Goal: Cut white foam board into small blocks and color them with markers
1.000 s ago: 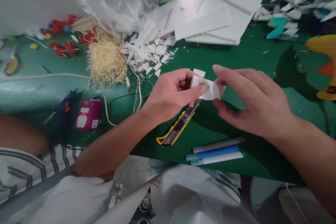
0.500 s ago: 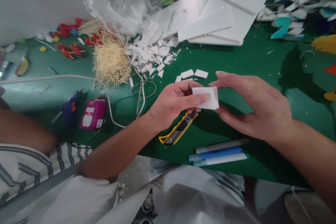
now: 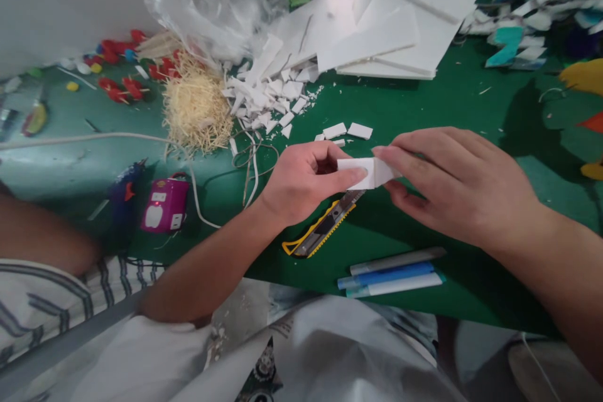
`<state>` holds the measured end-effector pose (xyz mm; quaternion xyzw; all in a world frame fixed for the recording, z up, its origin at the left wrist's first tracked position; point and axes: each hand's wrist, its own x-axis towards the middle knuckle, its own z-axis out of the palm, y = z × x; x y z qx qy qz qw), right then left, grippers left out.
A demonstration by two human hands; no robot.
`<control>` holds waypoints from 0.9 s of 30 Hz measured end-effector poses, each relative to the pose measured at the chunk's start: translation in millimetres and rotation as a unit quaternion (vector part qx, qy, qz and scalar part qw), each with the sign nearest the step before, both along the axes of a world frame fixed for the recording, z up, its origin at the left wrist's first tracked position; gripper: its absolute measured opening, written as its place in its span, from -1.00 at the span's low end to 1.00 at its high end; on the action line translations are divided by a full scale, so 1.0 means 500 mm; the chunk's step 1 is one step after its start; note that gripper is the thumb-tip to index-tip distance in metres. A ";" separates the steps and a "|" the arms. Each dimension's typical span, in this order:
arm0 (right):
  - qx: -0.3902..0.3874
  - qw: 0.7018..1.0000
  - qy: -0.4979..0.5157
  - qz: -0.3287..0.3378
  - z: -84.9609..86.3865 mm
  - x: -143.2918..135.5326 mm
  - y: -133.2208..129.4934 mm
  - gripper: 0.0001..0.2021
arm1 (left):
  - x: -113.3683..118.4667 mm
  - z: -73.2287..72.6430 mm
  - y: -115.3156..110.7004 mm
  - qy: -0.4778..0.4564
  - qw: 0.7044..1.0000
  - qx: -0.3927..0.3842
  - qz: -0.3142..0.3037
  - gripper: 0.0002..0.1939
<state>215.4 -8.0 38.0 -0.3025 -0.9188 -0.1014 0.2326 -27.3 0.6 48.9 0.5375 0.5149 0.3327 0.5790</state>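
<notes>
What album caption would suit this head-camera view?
Left hand gripping a small white piece, right hand at its end, above a green table with white scraps and a yellow-edged cutter.

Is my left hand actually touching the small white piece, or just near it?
Touching. The head view shows the left hand gripping the small white piece, with its thumb lying across the face.

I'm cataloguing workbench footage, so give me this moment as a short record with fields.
Left hand: pinches white piece, thumb on top
Right hand: fingers at the piece's right end; grip unclear
Knife: yellow-edged, on green table
Pens: three, side by side, right of knife
Beyond hands: white scraps, white sheets, straw
</notes>
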 end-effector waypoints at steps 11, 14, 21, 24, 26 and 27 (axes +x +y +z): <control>0.039 0.999 0.011 0.027 0.008 0.006 0.004 -0.64 | 0.000 0.016 0.009 -0.086 0.993 -0.078 -0.018 -0.69; 0.033 0.999 0.014 -0.002 0.004 0.016 0.010 -0.67 | -0.008 0.024 0.010 -0.074 0.996 -0.036 0.026 -0.74; -0.076 0.980 -0.007 -0.182 0.001 0.028 0.026 -0.64 | -0.006 0.010 0.002 0.020 0.996 0.087 0.014 -0.82; -0.149 0.952 0.011 -0.266 0.007 0.025 0.026 -0.61 | 0.002 -0.008 -0.007 0.039 0.989 0.145 -0.005 -0.69; -0.196 0.938 0.084 -0.274 0.014 0.018 0.017 -0.60 | 0.008 -0.018 -0.009 0.024 0.988 0.154 -0.003 -0.72; -0.227 0.928 0.139 -0.260 0.018 0.013 0.011 -0.61 | 0.011 -0.021 -0.010 0.008 0.988 0.152 0.003 -0.75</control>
